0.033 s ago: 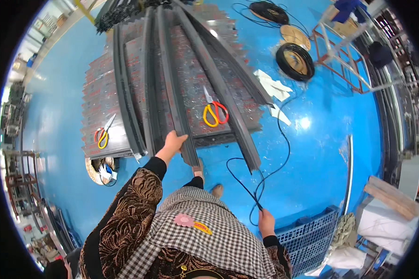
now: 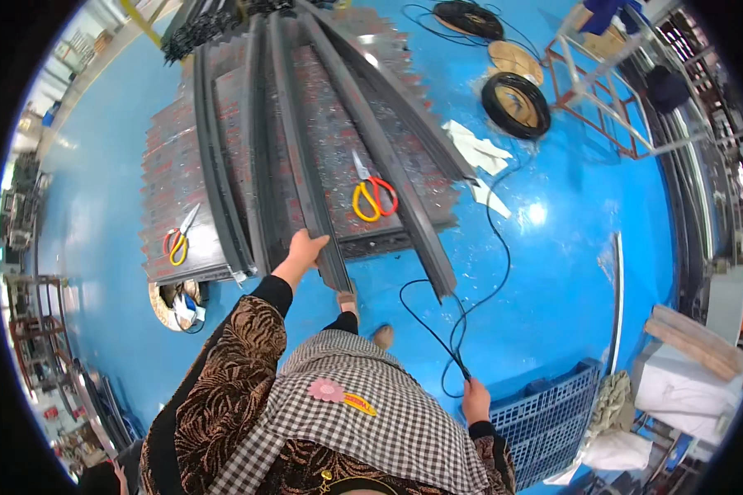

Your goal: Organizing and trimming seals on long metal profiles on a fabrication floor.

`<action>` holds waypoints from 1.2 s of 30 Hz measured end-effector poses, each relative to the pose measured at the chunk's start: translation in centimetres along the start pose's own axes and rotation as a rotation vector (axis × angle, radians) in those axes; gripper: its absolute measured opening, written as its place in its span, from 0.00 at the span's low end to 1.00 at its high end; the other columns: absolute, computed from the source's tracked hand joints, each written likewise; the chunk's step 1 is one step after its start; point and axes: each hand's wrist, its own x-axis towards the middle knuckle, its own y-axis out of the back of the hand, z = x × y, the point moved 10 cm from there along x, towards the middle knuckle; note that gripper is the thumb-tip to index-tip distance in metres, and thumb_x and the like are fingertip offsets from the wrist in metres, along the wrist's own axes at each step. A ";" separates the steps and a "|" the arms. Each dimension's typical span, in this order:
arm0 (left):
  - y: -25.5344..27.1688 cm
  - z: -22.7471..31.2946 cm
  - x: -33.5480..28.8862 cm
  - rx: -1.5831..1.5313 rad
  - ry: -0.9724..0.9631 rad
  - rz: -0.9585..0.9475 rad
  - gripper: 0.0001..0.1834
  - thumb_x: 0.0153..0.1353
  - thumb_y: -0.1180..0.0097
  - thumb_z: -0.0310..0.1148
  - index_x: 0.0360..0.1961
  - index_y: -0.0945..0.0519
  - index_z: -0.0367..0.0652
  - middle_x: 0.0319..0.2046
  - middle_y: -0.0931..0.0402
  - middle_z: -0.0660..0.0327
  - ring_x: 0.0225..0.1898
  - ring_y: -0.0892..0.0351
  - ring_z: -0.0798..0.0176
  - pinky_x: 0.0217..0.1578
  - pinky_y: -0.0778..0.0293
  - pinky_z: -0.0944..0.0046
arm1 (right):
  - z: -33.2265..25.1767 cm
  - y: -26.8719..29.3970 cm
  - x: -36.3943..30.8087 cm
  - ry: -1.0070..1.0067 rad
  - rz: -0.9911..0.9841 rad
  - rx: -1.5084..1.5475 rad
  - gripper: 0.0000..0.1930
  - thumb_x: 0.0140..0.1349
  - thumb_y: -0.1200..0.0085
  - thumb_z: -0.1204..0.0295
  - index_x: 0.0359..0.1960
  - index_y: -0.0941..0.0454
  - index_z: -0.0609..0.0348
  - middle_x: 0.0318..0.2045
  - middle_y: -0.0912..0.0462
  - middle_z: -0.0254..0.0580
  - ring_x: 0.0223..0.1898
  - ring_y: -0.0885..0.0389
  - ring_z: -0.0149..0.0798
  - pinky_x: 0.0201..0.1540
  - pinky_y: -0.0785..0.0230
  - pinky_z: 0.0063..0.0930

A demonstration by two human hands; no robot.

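My left hand is closed around the near end of a long dark grey profile strip, one of several fanned out over a stack of plastic-wrapped pieces. My right hand grips a thin black cord low at the right. From there the cord loops over the blue floor and runs up past the strips. Scissors with one red and one yellow handle lie on the stack between two strips. A second pair of scissors rests at the stack's left corner.
Coils of black cord lie on the floor at the far right, near a metal frame. White sheets are beside the stack. A blue plastic pallet stands close to my right hand. A round container sits by the stack's near left corner.
The whole view has shifted slightly, so the stack and strips appear a little further left. Both hands keep their holds.
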 end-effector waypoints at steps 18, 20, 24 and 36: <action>-22.0 11.6 -23.2 0.474 -0.736 -0.678 0.12 0.53 0.45 0.35 0.31 0.20 0.35 0.25 0.22 0.58 0.25 0.27 0.61 0.30 0.29 0.63 | 17.7 -9.9 -18.2 -0.263 0.271 0.467 0.13 0.60 0.56 0.66 0.30 0.25 0.64 0.27 0.21 0.55 0.27 0.25 0.60 0.30 0.35 0.50; -27.0 11.8 -30.0 0.540 -0.697 -1.034 0.14 0.57 0.45 0.37 0.36 0.19 0.35 0.28 0.21 0.59 0.27 0.27 0.64 0.31 0.30 0.64 | 9.8 -2.7 -11.8 -0.298 0.242 1.193 0.11 0.63 0.53 0.66 0.35 0.24 0.61 0.22 0.25 0.37 0.23 0.30 0.35 0.28 0.37 0.27; -29.8 12.8 -39.2 0.358 -0.452 -1.253 0.14 0.62 0.48 0.36 0.42 0.21 0.36 0.34 0.22 0.61 0.31 0.28 0.68 0.33 0.30 0.66 | -3.3 10.0 -7.8 0.300 0.355 1.146 0.11 0.67 0.58 0.69 0.40 0.26 0.64 0.25 0.25 0.36 0.26 0.30 0.31 0.31 0.36 0.26; -24.4 17.3 -39.8 -0.018 -0.515 -1.185 0.10 0.65 0.54 0.30 0.42 0.25 0.37 0.37 0.25 0.61 0.33 0.28 0.68 0.35 0.29 0.68 | -9.5 11.2 -5.7 0.490 0.341 1.215 0.10 0.67 0.60 0.74 0.41 0.26 0.66 0.26 0.24 0.39 0.26 0.29 0.33 0.31 0.34 0.26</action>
